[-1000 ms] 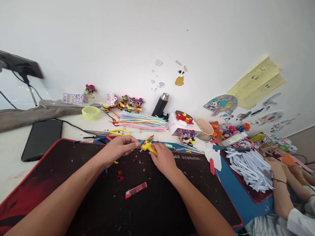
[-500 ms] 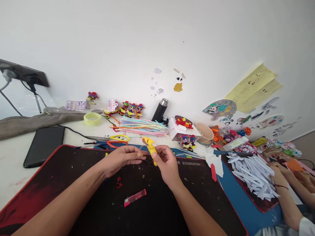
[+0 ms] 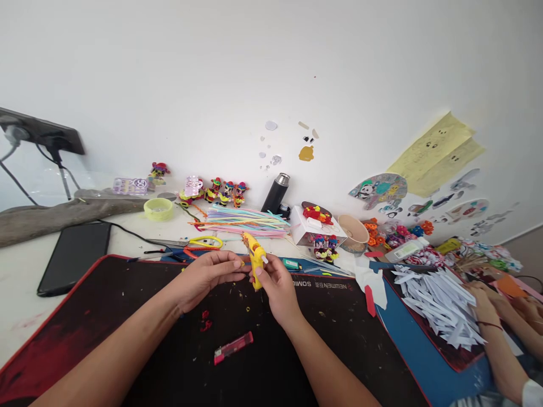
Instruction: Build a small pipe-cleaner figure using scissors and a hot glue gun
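A yellow glue gun point(image 3: 257, 261) is gripped in my right hand point(image 3: 278, 285), its nozzle end tipped up and to the left. My left hand point(image 3: 216, 274) is beside it, thumb and fingertips pinched on a tiny yellow piece point(image 3: 242, 264). The fingers hide most of that piece. Below the hands, a pink lighter point(image 3: 233, 346) and a small red fuzzy piece point(image 3: 206, 321) lie on the black mat point(image 3: 271, 367).
Scissors point(image 3: 203, 243), a phone point(image 3: 74, 258) and a tape roll point(image 3: 158, 208) lie left. Pipe cleaners point(image 3: 246, 220), a flask point(image 3: 276, 193) and a white box point(image 3: 311, 229) stand behind. Another person's hands point(image 3: 483, 305) are beside paper strips point(image 3: 436, 302) at right.
My right hand has shifted slightly left, and the glue gun has turned more upright with its rear now facing right. My left hand keeps its pinch.
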`<state>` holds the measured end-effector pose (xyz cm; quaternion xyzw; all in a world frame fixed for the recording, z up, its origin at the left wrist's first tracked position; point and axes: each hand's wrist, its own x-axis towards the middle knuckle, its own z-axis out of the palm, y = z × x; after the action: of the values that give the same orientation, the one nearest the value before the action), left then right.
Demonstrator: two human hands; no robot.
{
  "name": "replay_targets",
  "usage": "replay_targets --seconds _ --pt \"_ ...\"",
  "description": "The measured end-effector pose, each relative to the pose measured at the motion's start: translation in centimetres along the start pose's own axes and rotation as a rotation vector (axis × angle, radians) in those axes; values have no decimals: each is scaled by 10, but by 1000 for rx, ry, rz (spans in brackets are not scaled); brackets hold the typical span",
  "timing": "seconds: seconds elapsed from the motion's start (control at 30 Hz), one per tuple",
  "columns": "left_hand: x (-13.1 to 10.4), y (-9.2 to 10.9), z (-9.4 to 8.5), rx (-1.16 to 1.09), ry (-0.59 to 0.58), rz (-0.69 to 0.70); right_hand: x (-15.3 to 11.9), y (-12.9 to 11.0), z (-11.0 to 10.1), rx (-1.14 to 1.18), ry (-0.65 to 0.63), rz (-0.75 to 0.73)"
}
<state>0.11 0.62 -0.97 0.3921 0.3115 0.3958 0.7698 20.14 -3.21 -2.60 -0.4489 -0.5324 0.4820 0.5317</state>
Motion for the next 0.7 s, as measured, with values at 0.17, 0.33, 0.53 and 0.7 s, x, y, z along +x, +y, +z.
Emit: replay_targets --seconds 0.17,0.33,0.53,0.7 --pt "-2 1 3 66 5 -3 0 0 0 50 -25 21" --pt "-1 0 2 148 26 -2 1 4 4 -10 -30 4" --pt "-1 1 4 160 12 -19 5 5 3 93 -27 68" --pt "0 -1 3 152 14 -21 3 7 3 172 -50 100"
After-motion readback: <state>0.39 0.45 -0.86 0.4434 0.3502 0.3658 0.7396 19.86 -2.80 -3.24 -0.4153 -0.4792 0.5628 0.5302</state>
